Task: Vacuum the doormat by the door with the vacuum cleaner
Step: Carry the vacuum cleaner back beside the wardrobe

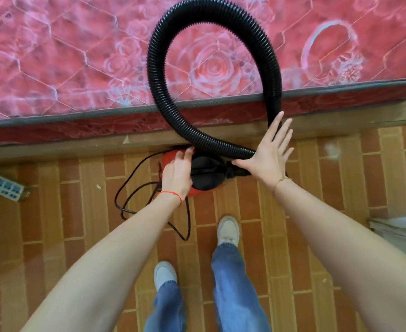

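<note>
A small red and black vacuum cleaner (206, 173) stands on the tiled floor beside the bed. Its black ribbed hose (156, 68) loops up over the mattress and comes back down to the body. My left hand (176, 170) rests on the red top of the cleaner, fingers lightly bent over it. My right hand (270, 153) is spread flat with straight fingers, over the hose where it joins the body. The black power cord (125, 188) lies in loops on the floor to the left. No doormat is in view.
A mattress (65, 56) with a red rose pattern fills the upper half, on a wooden bed frame (53, 149). A grey power strip (4, 186) lies on the floor at left. My two feet in white shoes (228, 230) stand on the brown brick-pattern floor (329, 188).
</note>
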Tool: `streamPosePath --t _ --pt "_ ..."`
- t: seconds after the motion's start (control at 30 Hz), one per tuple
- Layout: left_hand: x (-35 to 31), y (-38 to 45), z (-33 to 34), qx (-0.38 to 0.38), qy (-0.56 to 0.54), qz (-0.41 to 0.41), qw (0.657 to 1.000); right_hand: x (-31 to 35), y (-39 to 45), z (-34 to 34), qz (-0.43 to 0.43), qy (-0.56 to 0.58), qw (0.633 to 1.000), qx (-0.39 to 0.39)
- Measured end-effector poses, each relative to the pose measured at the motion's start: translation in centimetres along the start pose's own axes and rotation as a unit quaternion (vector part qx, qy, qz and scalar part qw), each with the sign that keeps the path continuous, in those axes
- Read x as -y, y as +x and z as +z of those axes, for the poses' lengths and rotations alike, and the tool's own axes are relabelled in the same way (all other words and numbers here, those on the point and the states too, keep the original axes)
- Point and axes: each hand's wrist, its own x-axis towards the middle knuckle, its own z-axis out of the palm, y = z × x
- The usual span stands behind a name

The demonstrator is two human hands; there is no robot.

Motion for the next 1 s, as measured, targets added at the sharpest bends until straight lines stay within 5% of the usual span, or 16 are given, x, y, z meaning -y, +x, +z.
streamPosePath --t 0.37,0.6,0.83,1.0 --pt "-2.2 1.8 4.2 0.062 -0.006 -0.033 0.997 -2.6 3.7 -0.1 -0.080 0.028 0.996 -0.019" --pt "-2.9 3.4 6.0 0.093 0.039 0.002 0.995 -2.9 5.2 0.5 -0.102 0.111 0.988 -0.019" --pt "-2.7 4.0 7.9 0.054 0.149 0.054 0.986 -3.0 6.3 1.2 -0.145 0.063 0.985 -0.068" --pt "-2.4 4.1 7.9 0.104 0.160 0.070 0.979 -3.2 6.1 1.2 -0.148 0.080 0.983 -0.070"
